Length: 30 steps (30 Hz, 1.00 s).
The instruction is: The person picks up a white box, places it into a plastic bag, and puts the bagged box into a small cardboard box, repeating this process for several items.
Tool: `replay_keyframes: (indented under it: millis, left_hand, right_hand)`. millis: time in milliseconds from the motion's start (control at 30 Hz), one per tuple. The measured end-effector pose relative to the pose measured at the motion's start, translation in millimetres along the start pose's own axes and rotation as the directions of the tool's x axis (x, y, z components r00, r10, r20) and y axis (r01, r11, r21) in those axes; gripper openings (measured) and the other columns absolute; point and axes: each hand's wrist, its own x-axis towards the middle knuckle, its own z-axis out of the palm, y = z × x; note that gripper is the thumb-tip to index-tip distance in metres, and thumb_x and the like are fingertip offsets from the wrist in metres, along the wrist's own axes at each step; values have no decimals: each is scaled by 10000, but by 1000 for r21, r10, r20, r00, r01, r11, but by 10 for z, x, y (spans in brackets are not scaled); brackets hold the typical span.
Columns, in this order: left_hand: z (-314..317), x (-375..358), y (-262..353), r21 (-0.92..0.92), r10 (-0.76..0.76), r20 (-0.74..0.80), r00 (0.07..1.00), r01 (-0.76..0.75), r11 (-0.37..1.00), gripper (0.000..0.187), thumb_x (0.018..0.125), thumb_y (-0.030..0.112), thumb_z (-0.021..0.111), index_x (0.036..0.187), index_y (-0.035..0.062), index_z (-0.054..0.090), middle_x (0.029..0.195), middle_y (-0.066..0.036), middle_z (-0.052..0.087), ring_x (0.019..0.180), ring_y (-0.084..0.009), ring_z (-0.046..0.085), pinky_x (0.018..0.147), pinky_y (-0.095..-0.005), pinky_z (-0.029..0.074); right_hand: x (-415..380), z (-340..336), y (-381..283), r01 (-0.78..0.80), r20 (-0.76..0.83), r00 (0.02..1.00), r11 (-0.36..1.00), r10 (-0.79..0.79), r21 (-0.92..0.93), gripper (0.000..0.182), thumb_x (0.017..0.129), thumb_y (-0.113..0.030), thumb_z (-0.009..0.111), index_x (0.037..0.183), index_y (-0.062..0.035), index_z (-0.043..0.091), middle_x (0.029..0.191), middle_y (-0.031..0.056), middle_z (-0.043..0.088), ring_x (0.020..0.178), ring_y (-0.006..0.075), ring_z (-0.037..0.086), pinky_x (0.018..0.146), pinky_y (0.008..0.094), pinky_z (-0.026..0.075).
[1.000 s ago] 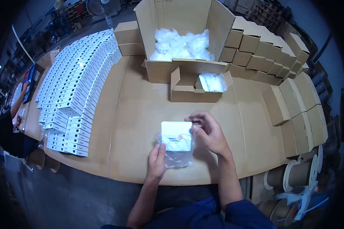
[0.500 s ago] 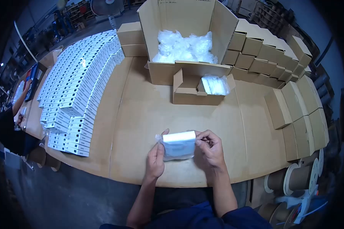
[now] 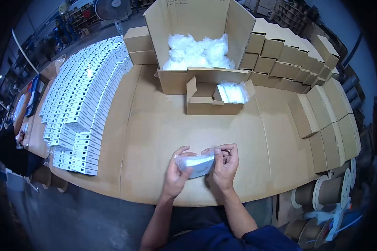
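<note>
A small white box (image 3: 200, 166) in a clear plastic bag is between my hands, above the near middle of the cardboard-covered table. My left hand (image 3: 176, 175) grips its left end, thumb across the front. My right hand (image 3: 226, 167) pinches the plastic at the upper right, its fingers curled. Beyond them stands a small open carton (image 3: 213, 108), with several plastic-wrapped packs (image 3: 233, 93) at its right end. Right behind it, a large open carton (image 3: 174, 81) holds a heap of clear plastic bags (image 3: 199, 54).
Many white boxes (image 3: 77, 96) are stacked along the left side. Brown cartons (image 3: 280, 54) pile up at the back right, with more cartons (image 3: 333, 121) along the right edge. Cable spools (image 3: 322, 192) stand below right. Another person (image 3: 12, 144) works at far left.
The bagged box has tilted, its right side now higher. My left fingers have shifted around its end, and my right hand has drawn slightly left, pulling the plastic up over the top.
</note>
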Motion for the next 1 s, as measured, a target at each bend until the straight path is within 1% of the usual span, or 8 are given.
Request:
replay_keyframes:
  millis: [67, 100, 267, 367, 467, 600, 767, 1000]
  left_hand:
    - [68, -25, 4, 211, -2, -9, 1000, 4, 978, 475, 1120, 318, 477, 1451, -23, 469, 1280, -103, 616, 1178, -196, 608, 1055, -338, 472]
    - [86, -19, -21, 103, -102, -54, 993, 107, 989, 433, 1099, 284, 523, 1432, 11, 481, 1253, -111, 616, 1162, -214, 653, 913, -354, 610]
    - [117, 1, 43, -126, -228, -133, 965, 211, 969, 301, 1107, 255, 495, 1268, 17, 585, 1197, -121, 642, 1075, -231, 697, 851, -431, 652]
    - [98, 38, 25, -167, -245, -192, 950, 215, 962, 279, 1107, 251, 494, 1199, 14, 611, 1160, -127, 661, 1040, -238, 713, 835, -437, 660]
    - [84, 96, 48, -205, -247, -240, 939, 199, 958, 272, 1101, 245, 512, 1161, 5, 623, 1106, -128, 687, 1009, -233, 724, 840, -420, 656]
    - [68, 104, 21, -193, -239, -218, 946, 198, 961, 288, 1097, 259, 532, 1139, -8, 631, 1063, -116, 700, 973, -206, 725, 845, -368, 646]
    - [51, 75, -46, -271, -261, -239, 935, 194, 943, 263, 1105, 255, 513, 1107, 2, 583, 1032, -114, 688, 930, -182, 717, 818, -342, 636]
    - [-121, 54, -139, -231, -226, -218, 949, 175, 957, 266, 1110, 190, 467, 1290, -6, 476, 1109, -138, 659, 999, -250, 724, 865, -414, 646]
  right_hand:
    - [-21, 33, 25, 37, -41, 998, 999, -38, -23, 77, 1064, -20, 523, 1038, -3, 453, 928, 199, 729, 832, 190, 727, 746, 279, 588]
    - [-36, 51, 29, 52, -62, 997, 998, -55, -42, 78, 1063, -18, 524, 1037, -1, 452, 931, 201, 729, 836, 193, 728, 750, 282, 588]
    - [-54, -13, -22, -68, -7, 998, 998, 68, -16, 108, 1058, -21, 538, 1096, 4, 441, 1097, 233, 710, 1012, 230, 714, 868, 320, 579]
    - [-39, 33, -34, 58, -51, 997, 978, -49, 199, 129, 1014, 3, 589, 1140, 7, 566, 1337, 254, 621, 1230, 292, 630, 1039, 393, 508]
    - [60, -291, -24, 216, 369, 901, 974, -228, 74, 180, 938, 39, 644, 1079, -25, 735, 1495, 233, 515, 1361, 343, 531, 1141, 446, 417]
    - [116, -369, -79, 145, 594, 804, 969, 2, -198, 253, 842, 34, 751, 1076, -48, 801, 1461, 219, 558, 1291, 319, 595, 1071, 377, 483]
    - [142, -362, -64, 37, 505, 854, 953, 126, -300, 333, 828, -5, 802, 1156, -60, 783, 1046, 126, 782, 871, 159, 731, 760, 292, 570]
    - [99, -346, -138, -198, 436, 821, 900, 368, -387, 311, 824, -18, 825, 1125, 21, 761, 1113, 161, 767, 1034, 208, 717, 907, 323, 572]
